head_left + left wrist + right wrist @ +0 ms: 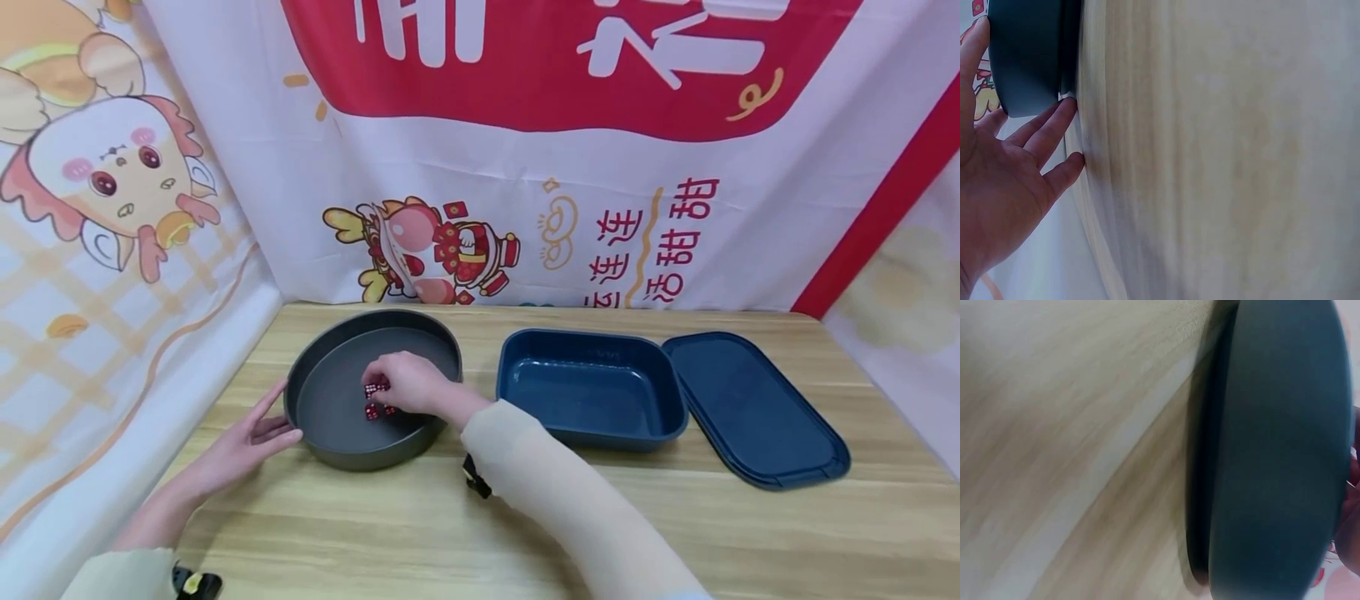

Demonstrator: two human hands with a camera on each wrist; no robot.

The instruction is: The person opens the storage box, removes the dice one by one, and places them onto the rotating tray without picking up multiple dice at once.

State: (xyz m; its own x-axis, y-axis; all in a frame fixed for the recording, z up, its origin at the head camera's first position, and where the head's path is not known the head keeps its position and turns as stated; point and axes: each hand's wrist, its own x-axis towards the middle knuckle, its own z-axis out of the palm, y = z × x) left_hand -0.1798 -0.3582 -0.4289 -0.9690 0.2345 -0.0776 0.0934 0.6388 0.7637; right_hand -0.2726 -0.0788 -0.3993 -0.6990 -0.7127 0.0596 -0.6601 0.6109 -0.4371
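A round dark grey pan (333, 404) stands on the table, with several dark red dice (372, 411) on its floor. Over the pan reaches my right hand (408, 382), its fingers curled down around some of the dice, which the hand partly hides. In the right wrist view the pan's outer wall (1279, 456) covers most of that hand; only a strip of fingers (1350, 506) shows at the right edge. My left hand (251, 433) rests against the pan's left side with fingers spread and fairly straight. The left wrist view shows its palm and fingertips beside the wall.
Right of the pan stands a dark blue rectangular container (592, 433), uncovered. Its matching flat lid (757, 408) lies beside it, at the container's right edge. Printed cloth (450, 158) hangs behind the wooden table (360, 533) and along its left and right sides.
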